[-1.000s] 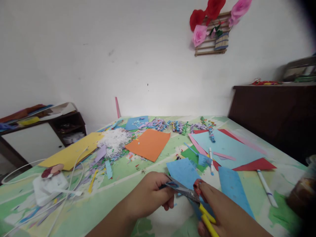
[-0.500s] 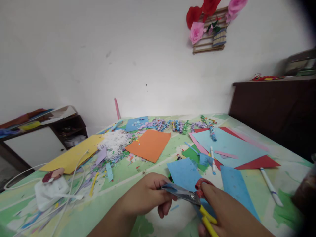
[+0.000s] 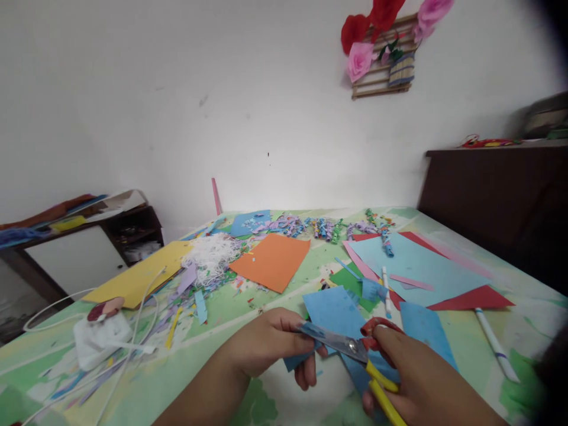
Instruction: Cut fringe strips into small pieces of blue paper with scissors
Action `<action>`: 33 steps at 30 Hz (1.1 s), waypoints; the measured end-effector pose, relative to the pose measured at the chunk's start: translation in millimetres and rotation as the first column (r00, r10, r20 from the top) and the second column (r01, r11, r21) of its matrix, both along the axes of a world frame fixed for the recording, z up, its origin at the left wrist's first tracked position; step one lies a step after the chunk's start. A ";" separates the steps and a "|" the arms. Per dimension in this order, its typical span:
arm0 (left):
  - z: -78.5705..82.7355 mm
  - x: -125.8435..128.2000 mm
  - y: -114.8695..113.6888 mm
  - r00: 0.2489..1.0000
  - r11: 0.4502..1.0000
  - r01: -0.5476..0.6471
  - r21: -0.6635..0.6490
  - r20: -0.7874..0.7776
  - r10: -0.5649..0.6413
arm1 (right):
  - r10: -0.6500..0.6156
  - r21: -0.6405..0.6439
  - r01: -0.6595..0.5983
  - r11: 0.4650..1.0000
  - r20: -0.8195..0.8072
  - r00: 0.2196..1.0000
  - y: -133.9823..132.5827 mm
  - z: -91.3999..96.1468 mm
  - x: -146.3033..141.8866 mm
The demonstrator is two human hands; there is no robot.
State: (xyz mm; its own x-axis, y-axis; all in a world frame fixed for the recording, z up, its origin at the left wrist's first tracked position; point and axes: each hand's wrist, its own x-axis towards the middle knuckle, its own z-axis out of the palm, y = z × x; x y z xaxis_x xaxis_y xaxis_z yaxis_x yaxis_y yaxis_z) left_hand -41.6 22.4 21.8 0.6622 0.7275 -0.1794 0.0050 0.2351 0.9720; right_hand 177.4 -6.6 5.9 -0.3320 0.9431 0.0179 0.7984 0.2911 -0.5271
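My right hand (image 3: 412, 361) is wrapped round the handles of a pair of scissors (image 3: 352, 346), one loop red and the other yellow. The blades point left, to the fingertips of my left hand (image 3: 277, 343). Between its thumb and fingers that hand pinches a small piece of blue paper (image 3: 296, 360), which hangs below the blades. Whether the blades touch the paper is hard to make out. Below and behind the scissors lies a larger blue sheet (image 3: 335, 310) on the table.
On the right lie a light blue sheet (image 3: 415, 266), a blue strip (image 3: 428, 331) and white markers (image 3: 496, 346). Farther back are an orange sheet (image 3: 275, 260), curled paper coils (image 3: 322, 229) and white shreds (image 3: 210, 254). A white cable (image 3: 133, 337) and yellow paper (image 3: 137, 275) occupy the left.
The view has shifted slightly. The blue piece at my left fingers now hangs lower and shows more of its face. The scissors remain in my right hand.
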 end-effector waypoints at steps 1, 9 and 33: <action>0.3 2.6 -0.7 0.997 0.997 -0.073 0.040 -0.022 0.074 | -0.009 -0.005 0.009 1.000 -0.015 1.000 0.6 0.8 0.2; 1.3 14.3 -11.8 0.917 0.867 -0.204 0.454 -0.222 0.332 | -0.047 -0.077 0.042 0.996 -0.060 0.997 -7.7 5.6 -8.3; -2.8 4.8 -8.2 0.987 0.970 -0.143 0.198 -0.044 0.154 | -0.022 0.025 0.023 0.999 -0.049 0.999 -0.6 -4.3 0.0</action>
